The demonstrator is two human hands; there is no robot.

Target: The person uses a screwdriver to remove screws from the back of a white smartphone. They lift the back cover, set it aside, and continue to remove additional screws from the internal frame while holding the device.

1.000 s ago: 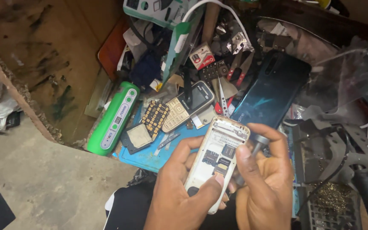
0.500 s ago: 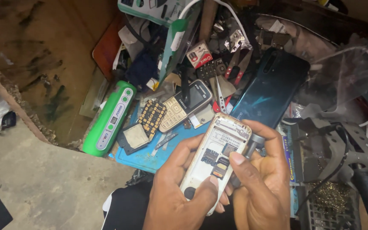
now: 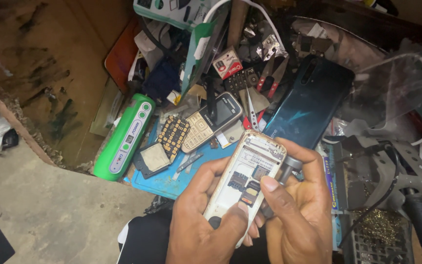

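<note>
White phone shell — green cylinder, blue mat

Both hands bare: no gloves, rings or watch in view. Left hand and right hand enter from the bottom edge; wrists cut off by the frame, no sleeves seen. Fingernails short and unpainted, thumbnails plainly visible. Below the hands, dark black clothing with a pale edge at left.
</note>
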